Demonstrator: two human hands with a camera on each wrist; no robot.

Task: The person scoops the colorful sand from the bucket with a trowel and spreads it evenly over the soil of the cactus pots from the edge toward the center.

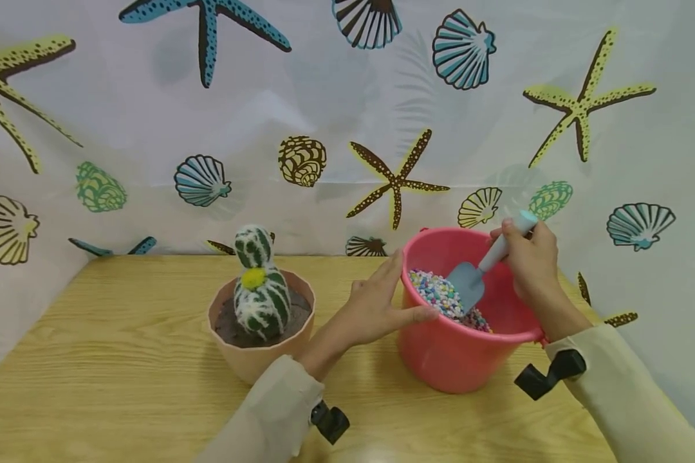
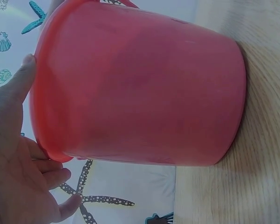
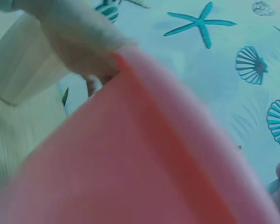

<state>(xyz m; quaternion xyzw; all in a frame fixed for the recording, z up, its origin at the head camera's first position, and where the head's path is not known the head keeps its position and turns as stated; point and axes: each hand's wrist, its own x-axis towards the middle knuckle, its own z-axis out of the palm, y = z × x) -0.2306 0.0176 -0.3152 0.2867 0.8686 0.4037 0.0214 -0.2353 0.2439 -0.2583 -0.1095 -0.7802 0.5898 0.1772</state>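
A pink bucket [image 1: 457, 360] with colorful beads [image 1: 438, 290] inside stands on the table. My left hand [image 1: 367, 312] rests against its rim from the left, thumb and fingers spread wide; the left wrist view shows the thumb [image 2: 21, 77] at the rim, the other fingers loosely bent. My right hand [image 1: 533, 260] grips the light handle of a small grey-blue trowel [image 1: 468, 284] over the bucket's right side. The trowel is tilted, its blade down among the beads. Blurred bucket wall [image 3: 98, 172] fills much of the right wrist view.
Left of the bucket stands a peach pot [image 1: 255, 360] holding a cactus [image 1: 262, 302] with a yellow flower, close beside my left forearm. A white cloth [image 1: 336, 83] printed with shells and starfish hangs behind the wooden table [image 1: 121, 386].
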